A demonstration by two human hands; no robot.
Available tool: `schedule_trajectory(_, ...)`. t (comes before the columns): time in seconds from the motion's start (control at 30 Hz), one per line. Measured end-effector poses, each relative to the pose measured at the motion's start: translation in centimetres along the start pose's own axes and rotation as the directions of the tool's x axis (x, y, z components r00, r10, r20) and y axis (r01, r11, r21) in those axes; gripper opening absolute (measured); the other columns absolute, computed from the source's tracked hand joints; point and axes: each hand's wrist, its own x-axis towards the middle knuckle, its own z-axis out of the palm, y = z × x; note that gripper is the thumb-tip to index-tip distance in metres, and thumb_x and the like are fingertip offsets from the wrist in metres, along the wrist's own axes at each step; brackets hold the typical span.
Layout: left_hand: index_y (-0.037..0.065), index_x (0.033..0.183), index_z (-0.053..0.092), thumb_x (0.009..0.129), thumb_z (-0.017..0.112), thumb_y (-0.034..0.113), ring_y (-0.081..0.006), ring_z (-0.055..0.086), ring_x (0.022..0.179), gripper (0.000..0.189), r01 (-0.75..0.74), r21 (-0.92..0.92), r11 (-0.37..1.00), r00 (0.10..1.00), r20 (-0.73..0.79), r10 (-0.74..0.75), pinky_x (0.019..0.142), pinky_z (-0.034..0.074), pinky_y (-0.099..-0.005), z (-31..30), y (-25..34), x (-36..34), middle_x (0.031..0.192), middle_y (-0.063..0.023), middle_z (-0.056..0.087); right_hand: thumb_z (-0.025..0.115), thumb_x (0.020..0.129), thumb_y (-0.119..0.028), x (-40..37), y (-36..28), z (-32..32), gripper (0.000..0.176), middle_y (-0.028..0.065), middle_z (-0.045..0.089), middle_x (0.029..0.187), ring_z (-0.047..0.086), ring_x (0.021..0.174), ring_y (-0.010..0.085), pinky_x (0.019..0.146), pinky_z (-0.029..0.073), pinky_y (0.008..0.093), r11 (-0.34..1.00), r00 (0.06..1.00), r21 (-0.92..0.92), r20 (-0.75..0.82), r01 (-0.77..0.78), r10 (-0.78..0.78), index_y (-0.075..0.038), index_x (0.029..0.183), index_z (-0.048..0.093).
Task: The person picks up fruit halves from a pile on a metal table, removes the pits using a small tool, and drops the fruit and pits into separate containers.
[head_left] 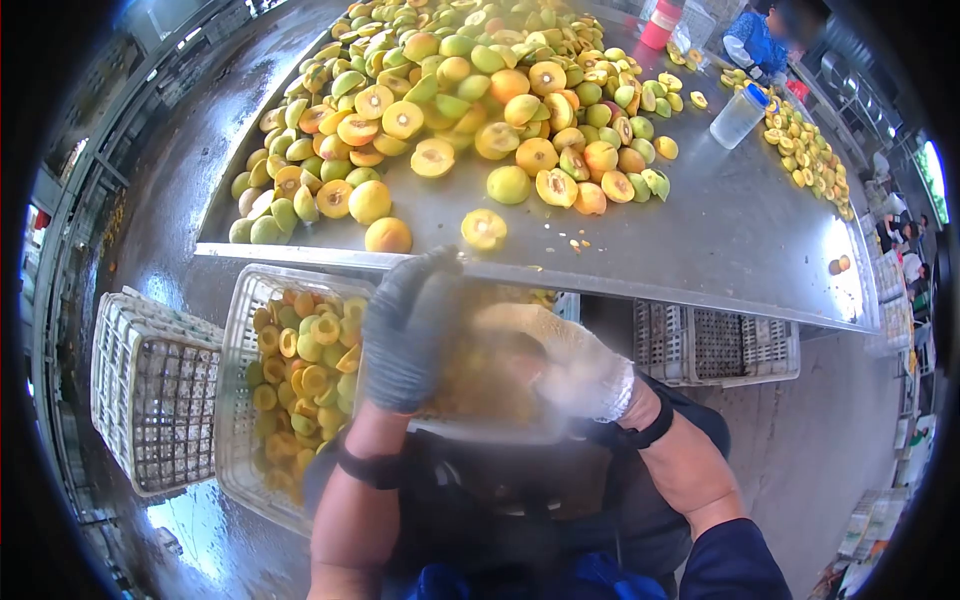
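My left hand, in a grey glove, is raised in front of the table's near edge, its fingers pointing up and smeared by motion. My right hand, in a whitish knit glove, reaches in from the right with its fingers toward the left hand. Blur hides its fingertips and anything they hold. Both hands are over a pale crate at my lap, whose contents are blurred. Nearest on the table are a halved yellow stone fruit, cut face up with its stone showing, and an orange-yellow fruit.
A large heap of halved green-yellow fruit covers the metal table. Left of me are a white crate of fruit halves and stacked crates. Crates stand under the table. A blue-lidded container and a co-worker are farther back.
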Motion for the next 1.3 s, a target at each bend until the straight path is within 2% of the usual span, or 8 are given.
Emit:
schedule_trajectory(0.27,-0.001,0.120,0.072,0.092,0.073,0.023,-0.0279,0.071,0.102,0.037,0.142,0.743,0.654,0.968,-0.244,0.067,0.095,0.054,-0.0386,-9.1,-0.5,1.0,0.111,-0.0162,0.075,0.073,0.093,-0.009,1.1,-1.0,-1.2,0.052,0.0059,0.071,0.092,0.065,0.076,0.0170,0.074,0.056,0.0336,0.961,0.926,0.075,-0.259,-0.266,0.276,-0.005,0.141,0.052)
schedule_trajectory(0.37,-0.002,0.125,0.069,0.099,0.069,0.018,-0.0147,0.069,0.093,0.033,0.212,0.735,0.644,0.934,-0.346,0.087,0.085,0.055,-0.0318,-11.7,-1.1,1.0,0.106,-0.0114,0.073,0.080,0.083,-0.025,4.4,2.9,-3.9,0.060,0.0191,0.073,0.105,0.071,0.096,0.0344,0.087,0.057,0.0437,0.791,0.846,-0.352,-0.396,-0.499,0.358,-0.003,0.133,0.055)
schedule_trajectory(0.5,-0.001,0.118,0.072,0.092,0.072,0.025,-0.0348,0.070,0.108,0.037,0.070,0.684,0.726,0.923,-0.321,0.213,0.096,0.053,-0.0416,-10.2,-1.0,1.4,0.114,-0.0215,0.072,0.077,0.084,-0.044,11.9,4.2,-3.8,0.058,0.0242,0.071,0.118,0.068,0.112,0.0402,0.096,0.054,0.0465,0.533,0.812,-0.647,-0.252,-0.546,0.526,-0.004,0.124,0.066)
schedule_trajectory(0.73,-0.001,0.119,0.073,0.099,0.069,0.019,-0.0142,0.068,0.087,0.029,0.113,0.363,0.925,0.974,-0.222,-0.032,0.080,0.056,-0.0286,-8.0,-1.1,1.8,0.101,-0.0091,0.074,0.076,0.080,-0.045,16.5,6.1,-2.2,0.060,0.0219,0.071,0.119,0.068,0.111,0.0390,0.094,0.055,0.0460,0.463,0.775,-0.782,-0.040,-0.417,0.630,-0.008,0.126,0.066)
schedule_trajectory(0.9,0.003,0.134,0.062,0.095,0.074,0.033,-0.0192,0.069,0.092,0.050,0.458,-0.370,0.808,0.888,0.152,-0.433,0.080,0.057,-0.0343,-5.9,-6.1,2.5,0.112,-0.0083,0.072,0.076,0.083,-0.033,14.1,-1.4,-1.7,0.063,0.0208,0.070,0.108,0.068,0.107,0.0399,0.092,0.055,0.0468,0.674,0.964,-0.736,0.132,-0.059,0.229,-0.007,0.136,0.054)
schedule_trajectory(1.03,0.005,0.140,0.055,0.096,0.071,0.039,-0.0263,0.071,0.101,0.058,0.062,0.151,0.987,0.979,0.181,-0.090,0.090,0.056,-0.0392,-3.0,0.3,1.2,0.115,-0.0093,0.072,0.072,0.093,-0.027,11.7,-4.3,-1.7,0.050,0.0152,0.070,0.104,0.071,0.091,0.0309,0.079,0.057,0.0408,0.890,0.995,-0.444,0.046,0.099,-0.088,-0.005,0.134,0.053)
schedule_trajectory(1.17,0.004,0.142,0.052,0.104,0.055,0.032,-0.0332,0.065,0.118,0.048,0.116,-0.445,0.888,0.981,0.192,-0.032,0.103,0.052,-0.0442,-1.1,-0.4,0.9,0.126,-0.0157,0.067,0.053,0.109,-0.021,6.9,-4.3,-1.0,0.026,0.0043,0.065,0.094,0.060,0.068,0.0073,0.057,0.050,0.0225,0.881,0.880,0.364,-0.250,-0.301,0.404,-0.005,0.130,0.055)
schedule_trajectory(1.3,0.001,0.141,0.053,0.106,0.050,0.019,-0.0327,0.061,0.123,0.039,0.324,-0.861,0.392,0.941,0.252,-0.224,0.106,0.052,-0.0469,-0.2,-0.6,1.6,0.132,-0.0196,0.062,0.052,0.109,-0.020,3.6,-3.5,1.6,0.021,0.0034,0.062,0.089,0.059,0.066,0.0080,0.058,0.049,0.0222,0.766,0.828,0.516,-0.175,-0.383,0.532,-0.006,0.124,0.056)
